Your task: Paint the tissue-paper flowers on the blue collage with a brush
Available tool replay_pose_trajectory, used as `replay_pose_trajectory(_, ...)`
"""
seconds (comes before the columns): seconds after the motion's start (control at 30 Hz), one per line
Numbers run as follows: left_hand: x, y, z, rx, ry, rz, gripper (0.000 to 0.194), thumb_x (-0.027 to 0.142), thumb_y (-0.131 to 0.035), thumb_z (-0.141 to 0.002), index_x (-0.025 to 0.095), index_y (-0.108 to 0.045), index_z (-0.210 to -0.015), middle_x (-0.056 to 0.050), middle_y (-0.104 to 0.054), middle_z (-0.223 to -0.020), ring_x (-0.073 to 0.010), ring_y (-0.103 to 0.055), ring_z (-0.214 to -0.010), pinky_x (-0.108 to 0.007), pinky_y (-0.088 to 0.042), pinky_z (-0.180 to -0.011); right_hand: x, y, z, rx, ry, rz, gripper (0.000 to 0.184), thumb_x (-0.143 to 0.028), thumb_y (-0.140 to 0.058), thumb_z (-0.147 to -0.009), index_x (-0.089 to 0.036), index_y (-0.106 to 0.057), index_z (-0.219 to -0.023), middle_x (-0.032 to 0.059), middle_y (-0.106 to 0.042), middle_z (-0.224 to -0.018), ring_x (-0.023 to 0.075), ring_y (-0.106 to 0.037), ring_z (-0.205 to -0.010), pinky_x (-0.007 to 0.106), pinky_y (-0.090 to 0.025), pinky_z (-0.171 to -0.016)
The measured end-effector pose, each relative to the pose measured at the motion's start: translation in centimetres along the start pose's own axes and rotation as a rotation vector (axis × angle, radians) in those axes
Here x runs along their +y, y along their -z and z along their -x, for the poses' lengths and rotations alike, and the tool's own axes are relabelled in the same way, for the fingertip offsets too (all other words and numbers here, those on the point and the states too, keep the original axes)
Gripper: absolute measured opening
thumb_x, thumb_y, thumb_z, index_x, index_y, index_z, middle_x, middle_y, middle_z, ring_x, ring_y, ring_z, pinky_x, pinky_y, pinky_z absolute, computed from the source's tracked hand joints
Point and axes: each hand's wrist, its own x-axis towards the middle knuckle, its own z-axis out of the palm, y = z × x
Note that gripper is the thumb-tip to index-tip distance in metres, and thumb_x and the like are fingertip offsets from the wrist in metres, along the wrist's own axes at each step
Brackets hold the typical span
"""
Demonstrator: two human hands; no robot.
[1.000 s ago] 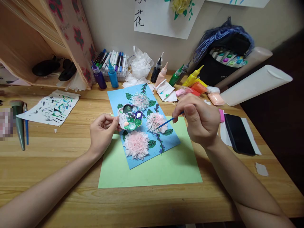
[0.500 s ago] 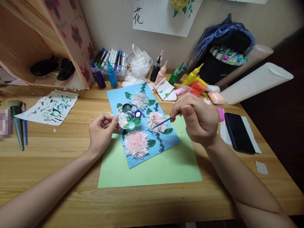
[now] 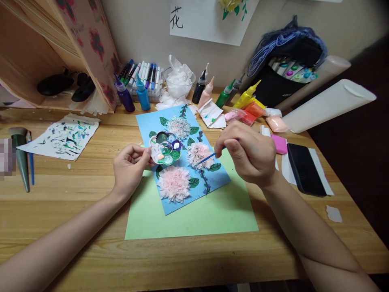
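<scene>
My left hand (image 3: 131, 166) pinches the edge of a flower-shaped paint palette (image 3: 165, 149), its wells smeared with green, purple, white and peach. It is held over the left side of a blue board (image 3: 179, 205). Closed round a thin blue paintbrush (image 3: 208, 158) is my right hand (image 3: 247, 152). The brush tip is at the middle pink tissue-paper flower (image 3: 199, 151), which has dark flecks; whether it touches cannot be told. A plain pink paper flower (image 3: 174, 183) is at the lower left of the board, a flecked paper flower (image 3: 178, 127) at its top. Painted green leaves surround them.
Light green paper (image 3: 194, 225) lies under the board. Paint bottles (image 3: 199, 90), markers (image 3: 141, 77) and a bowl of tissue (image 3: 179, 81) line the back. At right are a phone (image 3: 306, 168) and a clear bottle (image 3: 331, 103); at left, a paint-stained tissue (image 3: 65, 136) and brushes (image 3: 22, 162).
My right hand has shifted slightly left and down, and the brush tip has moved a little right across the middle flower. My left hand and the palette stay nearly still.
</scene>
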Motion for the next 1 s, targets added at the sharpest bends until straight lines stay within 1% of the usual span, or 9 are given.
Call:
replay_pose_trajectory(0.2,0.03,-0.06,0.02,-0.002,0.006,-0.008,0.022,0.034,-0.071,-0.071,0.017,-0.057,-0.066,0.001,-0.062,-0.056,-0.0101,-0.059,-0.048,-0.021,-0.052,-0.049,-0.07,0.09,-0.05,0.022,-0.031,-0.003,0.026,-0.02,-0.039,-0.091,-0.019,-0.056,-0.072,0.0022,-0.058,-0.061,0.0134,-0.053,-0.062,0.03,-0.044,-0.06)
replay_pose_trajectory(0.4,0.05,-0.15,0.02,0.012,-0.002,-0.01,0.017,0.028,-0.07,-0.072,0.018,-0.058,-0.065,0.0,-0.063,-0.056,-0.0103,-0.059,-0.047,-0.021,-0.053,-0.048,0.02,0.05,-0.05,-0.024,-0.002,0.018,0.025,-0.019,-0.04,-0.091,-0.019,-0.056,-0.072,0.0031,-0.059,-0.063,0.0135,-0.053,-0.063,0.03,-0.044,-0.061)
replay_pose_trajectory(0.57,0.09,-0.16,0.01,0.004,-0.009,0.002,0.016,0.027,-0.069,-0.072,0.018,-0.058,-0.066,0.0,-0.063,-0.056,-0.0107,-0.06,-0.047,-0.021,-0.053,-0.048,-0.06,0.29,-0.09,0.014,-0.02,0.009,0.027,-0.02,-0.039,-0.092,-0.019,-0.057,-0.072,0.0022,-0.058,-0.061,0.0128,-0.053,-0.062,0.029,-0.044,-0.06)
replay_pose_trajectory(0.73,0.01,-0.12,-0.04,0.005,-0.019,0.011,0.016,0.026,-0.07,-0.072,0.018,-0.058,-0.065,0.0,-0.063,-0.056,-0.0111,-0.06,-0.047,-0.021,-0.053,-0.048,-0.01,0.2,-0.2,-0.043,0.015,0.039,0.026,-0.02,-0.04,-0.091,-0.019,-0.056,-0.07,0.0025,-0.057,-0.061,0.0133,-0.054,-0.062,0.029,-0.045,-0.06)
replay_pose_trajectory(0.9,0.01,-0.13,0.0,0.008,-0.012,0.0,0.016,0.027,-0.07,-0.073,0.018,-0.058,-0.066,0.0,-0.063,-0.056,-0.0106,-0.059,-0.047,-0.021,-0.053,-0.048,0.05,0.21,-0.19,-0.017,0.005,0.024,0.024,-0.02,-0.041,-0.09,-0.02,-0.056,-0.071,0.0027,-0.058,-0.062,0.0134,-0.053,-0.062,0.029,-0.044,-0.059)
replay_pose_trajectory(1.0,0.02,-0.12,0.01,0.01,-0.011,-0.006,0.016,0.027,-0.07,-0.072,0.018,-0.058,-0.065,0.0,-0.063,-0.056,-0.011,-0.06,-0.047,-0.021,-0.053,-0.048,0.01,0.23,-0.21,-0.043,0.032,0.049,0.025,-0.019,-0.04,-0.09,-0.02,-0.056,-0.071,0.0028,-0.058,-0.063,0.0137,-0.054,-0.063,0.029,-0.045,-0.061)
